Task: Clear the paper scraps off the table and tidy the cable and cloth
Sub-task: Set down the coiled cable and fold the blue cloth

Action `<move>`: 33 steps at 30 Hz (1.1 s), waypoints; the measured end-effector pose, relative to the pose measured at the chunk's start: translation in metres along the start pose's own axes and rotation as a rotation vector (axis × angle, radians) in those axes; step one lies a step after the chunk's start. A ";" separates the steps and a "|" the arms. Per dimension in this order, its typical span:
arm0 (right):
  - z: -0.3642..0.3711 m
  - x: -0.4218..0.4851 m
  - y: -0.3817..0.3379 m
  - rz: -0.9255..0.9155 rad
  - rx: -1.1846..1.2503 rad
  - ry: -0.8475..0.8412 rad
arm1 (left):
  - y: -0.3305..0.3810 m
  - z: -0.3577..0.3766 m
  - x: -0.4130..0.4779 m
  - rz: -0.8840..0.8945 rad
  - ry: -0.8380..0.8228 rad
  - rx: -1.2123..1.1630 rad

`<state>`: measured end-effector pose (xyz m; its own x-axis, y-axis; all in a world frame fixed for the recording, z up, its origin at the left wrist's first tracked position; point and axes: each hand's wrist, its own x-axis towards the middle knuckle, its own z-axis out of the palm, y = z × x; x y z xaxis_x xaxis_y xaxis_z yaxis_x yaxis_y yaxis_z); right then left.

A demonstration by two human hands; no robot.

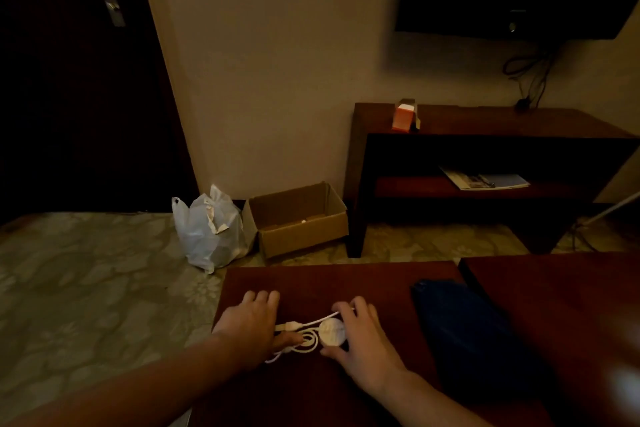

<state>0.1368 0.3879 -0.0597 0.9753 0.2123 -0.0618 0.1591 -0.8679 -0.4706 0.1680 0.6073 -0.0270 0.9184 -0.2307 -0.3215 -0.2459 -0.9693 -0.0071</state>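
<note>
Down at the near edge, both hands are on the dark red table (346, 281) and the white cable (306, 343) lies right between them. The left hand (249, 329) rests with its fingers (263, 300) straight and slightly spread on the wood, thumb lying against the small coil of loops. The right hand (363, 343) is arched over the cable's round white puck (333, 332): thumb just below the disc, curled fingertips on the strand that runs up from the plug, so the puck sits bracketed between thumb and forefinger. Just to the right of that hand, touching nothing, a dark blue cloth (460, 329) lies on the tabletop. Beyond the table's far edge, on the patterned floor, a white plastic bag (204, 232) stands with paper showing at its mouth, and an open cardboard box (301, 236) sits beside it. Further back, a low wooden console (485, 125) carries an orange carton (403, 118), with a magazine (485, 181) on its shelf.
</note>
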 end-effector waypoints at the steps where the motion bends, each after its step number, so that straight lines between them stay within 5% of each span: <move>1: 0.001 0.005 0.000 0.008 -0.014 0.015 | -0.004 -0.002 0.002 0.022 -0.029 -0.014; 7: 0.009 0.031 0.000 0.026 -0.109 0.072 | -0.023 -0.001 0.015 0.138 0.029 0.201; 19: 0.019 0.062 -0.002 0.056 -0.055 0.193 | -0.039 -0.008 0.050 0.081 0.117 0.201; 33: 0.003 0.065 0.007 0.037 -0.110 0.110 | -0.041 -0.013 0.043 0.139 0.142 0.217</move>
<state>0.2008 0.3972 -0.0697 0.9907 0.1342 0.0228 0.1330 -0.9192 -0.3706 0.2213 0.6363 -0.0284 0.9015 -0.3848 -0.1980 -0.4193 -0.8899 -0.1794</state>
